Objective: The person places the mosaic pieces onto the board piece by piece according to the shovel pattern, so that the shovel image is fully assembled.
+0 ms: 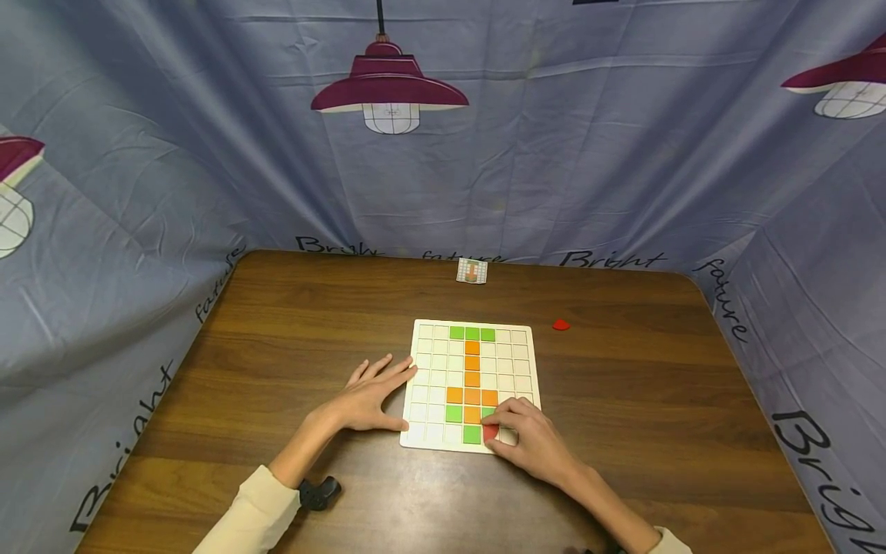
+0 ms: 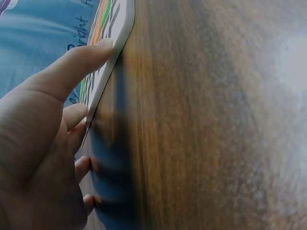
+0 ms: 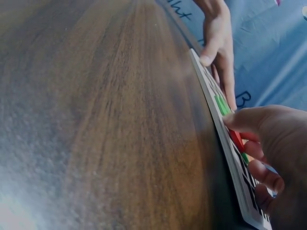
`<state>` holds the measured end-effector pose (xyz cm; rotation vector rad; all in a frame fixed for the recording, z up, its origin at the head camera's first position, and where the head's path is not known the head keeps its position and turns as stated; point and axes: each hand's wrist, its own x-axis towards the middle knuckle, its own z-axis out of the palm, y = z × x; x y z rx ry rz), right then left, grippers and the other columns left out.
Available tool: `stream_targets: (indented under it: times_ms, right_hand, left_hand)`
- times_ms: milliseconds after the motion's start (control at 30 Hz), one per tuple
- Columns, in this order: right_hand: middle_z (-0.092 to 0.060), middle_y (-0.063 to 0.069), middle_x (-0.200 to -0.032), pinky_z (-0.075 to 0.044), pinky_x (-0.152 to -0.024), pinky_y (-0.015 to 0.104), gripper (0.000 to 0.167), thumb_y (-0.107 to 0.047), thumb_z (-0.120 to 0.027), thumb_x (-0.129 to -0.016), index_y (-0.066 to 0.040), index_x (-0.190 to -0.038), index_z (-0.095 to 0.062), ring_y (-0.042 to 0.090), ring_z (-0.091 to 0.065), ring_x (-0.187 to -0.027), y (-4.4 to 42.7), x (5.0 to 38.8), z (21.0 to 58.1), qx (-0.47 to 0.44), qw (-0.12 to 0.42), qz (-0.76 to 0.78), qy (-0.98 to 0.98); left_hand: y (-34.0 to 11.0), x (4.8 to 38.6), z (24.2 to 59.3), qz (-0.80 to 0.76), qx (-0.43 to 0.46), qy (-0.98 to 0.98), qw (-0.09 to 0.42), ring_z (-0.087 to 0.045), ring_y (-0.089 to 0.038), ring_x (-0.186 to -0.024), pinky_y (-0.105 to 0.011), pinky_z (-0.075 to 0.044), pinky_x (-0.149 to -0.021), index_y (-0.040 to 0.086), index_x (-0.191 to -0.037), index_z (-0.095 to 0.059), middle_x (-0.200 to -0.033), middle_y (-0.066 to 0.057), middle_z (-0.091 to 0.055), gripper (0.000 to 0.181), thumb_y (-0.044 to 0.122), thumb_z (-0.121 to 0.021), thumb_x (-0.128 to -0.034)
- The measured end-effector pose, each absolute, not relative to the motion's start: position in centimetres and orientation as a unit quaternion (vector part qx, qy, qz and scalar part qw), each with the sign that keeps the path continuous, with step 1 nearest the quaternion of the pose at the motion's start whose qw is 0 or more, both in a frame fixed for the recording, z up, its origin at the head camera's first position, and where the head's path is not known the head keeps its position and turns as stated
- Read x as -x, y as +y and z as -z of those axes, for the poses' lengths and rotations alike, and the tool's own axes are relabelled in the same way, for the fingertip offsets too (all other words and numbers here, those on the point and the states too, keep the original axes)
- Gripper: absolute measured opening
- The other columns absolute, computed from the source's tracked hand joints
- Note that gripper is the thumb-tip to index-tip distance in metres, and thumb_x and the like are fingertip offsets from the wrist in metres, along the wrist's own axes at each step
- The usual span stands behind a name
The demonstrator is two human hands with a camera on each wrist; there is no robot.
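Note:
A white grid board (image 1: 431, 391) lies flat on the table, bearing several green tiles (image 1: 472, 435) and several orange tiles (image 1: 472, 378). At its lower edge a red piece (image 1: 491, 432) sits in the bottom row, right of a green tile. My right hand (image 1: 534, 440) pinches that red piece between thumb and fingers; its fingers partly cover the piece and a green tile above it. Spread along the board's left edge, my left hand (image 1: 365, 402) touches it with thumb and fingertips. In the left wrist view the thumb (image 2: 91, 56) rests on the board's edge.
A small pattern card (image 1: 472, 271) lies at the table's back edge. Beyond the board's upper right corner is a loose red piece (image 1: 561, 325). Blue curtains (image 1: 484, 169) with printed lamps surround the wooden table (image 1: 623, 369). A black device (image 1: 320, 494) is on the left wrist.

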<state>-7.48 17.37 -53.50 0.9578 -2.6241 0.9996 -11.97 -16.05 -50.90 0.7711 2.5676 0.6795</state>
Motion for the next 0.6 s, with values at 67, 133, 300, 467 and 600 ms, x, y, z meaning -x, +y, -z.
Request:
stream_targets:
  times_ms: [67, 133, 300, 467, 600]
  right_hand:
    - [-0.064, -0.01, -0.096, -0.049, -0.077, 0.027, 0.024, -0.016, -0.088, -0.073, -0.016, -0.095, -0.078, 0.007, -0.054, -0.091, 17.38, 7.47, 53.48, -0.323, 0.086, -0.337, -0.88]
    - [-0.065, -0.009, -0.096, -0.049, -0.077, 0.028, 0.024, -0.016, -0.088, -0.073, -0.016, -0.095, -0.078, 0.008, -0.054, -0.091, 17.4, 7.46, 53.5, -0.325, 0.086, -0.339, -0.879]
    - [-0.065, -0.01, -0.097, -0.048, -0.078, 0.028, 0.025, -0.017, -0.088, -0.073, -0.016, -0.096, -0.078, 0.008, -0.055, -0.091, 17.45, 7.47, 53.62, -0.327, 0.089, -0.341, -0.877]
    - [-0.064, -0.011, -0.096, -0.048, -0.079, 0.028, 0.024, -0.017, -0.088, -0.073, -0.017, -0.095, -0.078, 0.008, -0.055, -0.091, 17.48, 7.46, 53.73, -0.327, 0.092, -0.341, -0.877]
    - [-0.064, -0.01, -0.096, -0.048, -0.078, 0.027, 0.023, -0.016, -0.088, -0.073, -0.016, -0.094, -0.078, 0.008, -0.055, -0.09, 17.44, 7.47, 53.76, -0.325, 0.091, -0.344, -0.876]
  left_hand:
    - [-16.05, 12.0, 50.94, -0.242, -0.276, 0.912, 0.185, -0.007, -0.035, -0.151, -0.063, 0.0, -0.115, 0.018, -0.16, -0.028, -0.165, -0.003, -0.021, 0.095, 0.049, -0.075, -0.0841]
    - [-16.07, 12.02, 50.96, -0.241, -0.275, 0.912, 0.185, -0.007, -0.035, -0.151, -0.063, 0.0, -0.115, 0.018, -0.16, -0.028, -0.165, -0.002, -0.021, 0.095, 0.049, -0.075, -0.0841]
    - [-16.07, 12.0, 50.96, -0.244, -0.274, 0.912, 0.185, -0.008, -0.035, -0.151, -0.063, 0.0, -0.114, 0.017, -0.16, -0.028, -0.165, -0.002, -0.022, 0.095, 0.049, -0.076, -0.0838]
    - [-16.04, 11.99, 51.0, -0.243, -0.272, 0.912, 0.186, -0.007, -0.034, -0.151, -0.063, 0.0, -0.115, 0.018, -0.16, -0.028, -0.165, -0.001, -0.021, 0.095, 0.049, -0.076, -0.0834]
    - [-16.05, 11.98, 51.02, -0.243, -0.272, 0.912, 0.187, -0.007, -0.034, -0.151, -0.063, 0.0, -0.115, 0.018, -0.16, -0.028, -0.165, -0.001, -0.021, 0.095, 0.049, -0.076, -0.0835]
